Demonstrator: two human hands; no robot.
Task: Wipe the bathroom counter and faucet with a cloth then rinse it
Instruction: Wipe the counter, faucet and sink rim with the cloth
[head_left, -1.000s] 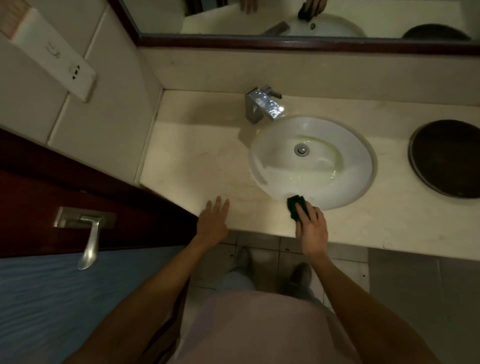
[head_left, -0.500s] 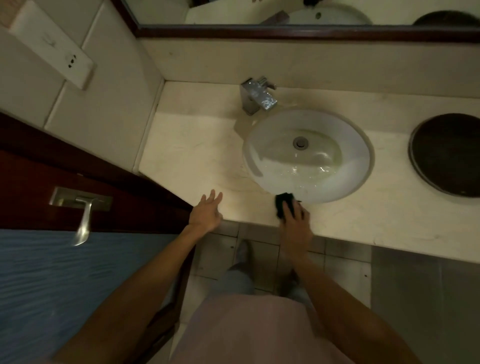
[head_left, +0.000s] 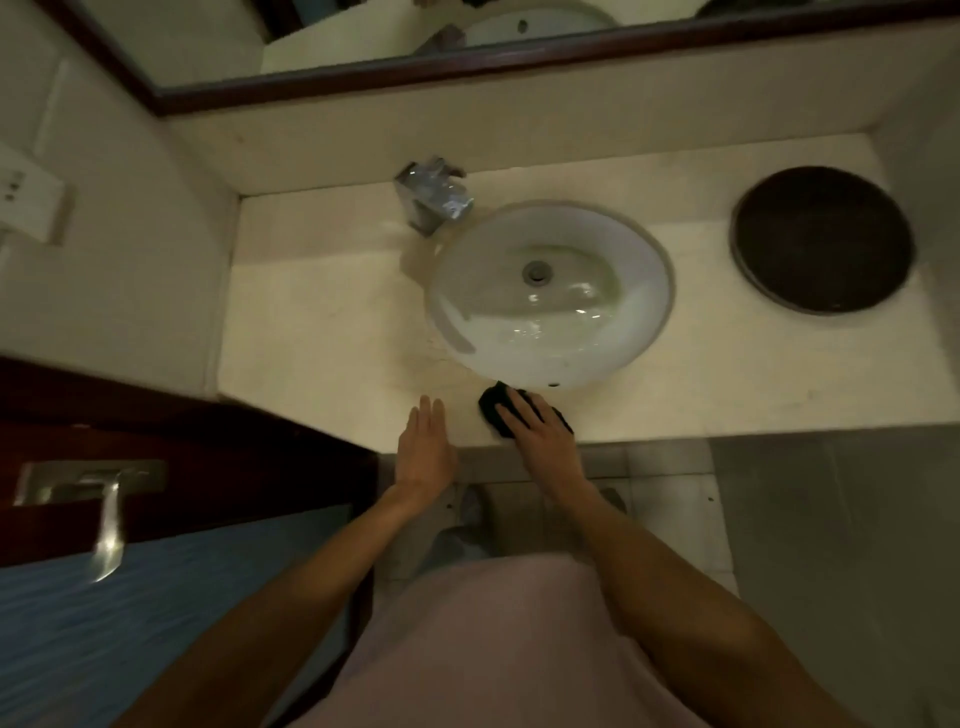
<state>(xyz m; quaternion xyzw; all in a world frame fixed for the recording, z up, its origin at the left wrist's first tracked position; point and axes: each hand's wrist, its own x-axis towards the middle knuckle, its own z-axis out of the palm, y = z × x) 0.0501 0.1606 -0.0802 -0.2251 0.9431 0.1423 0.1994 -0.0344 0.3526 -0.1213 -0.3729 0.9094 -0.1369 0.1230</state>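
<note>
Pressing hand: the right hand (head_left: 537, 436) lies flat on the dark cloth (head_left: 496, 408), fingers spread on top of it, pushing it down on the counter (head_left: 322, 322).
Cloth: it sits at the front edge of the counter, just below the rim of the sink (head_left: 550, 291), at about 6 o'clock from the drain. Part of it hides under the hand. It pokes out past the fingertips toward 11 o'clock.
Other hand: the left hand (head_left: 423, 452) is open and holds nothing. Its fingers are straight and close together. It rests at the counter edge, just beside the cloth, at 9 o'clock from it.
Nearer hand: the right hand is the one on the cloth, so I think it does the wiping.
Dry part left: the big bare part of the counter lies at 10 o'clock from the cloth.
Faucet: the shiny faucet (head_left: 434, 195) stands at the back, at about 11 o'clock from the cloth, well apart from it. It points down toward the sink.
Next push: I think the cloth must slide up and left, past the sink rim.
Round dark thing: a dark round tray (head_left: 821, 239) sits far off at 2 o'clock.
Picture: a bit blurry, so small things are hard to tell.
</note>
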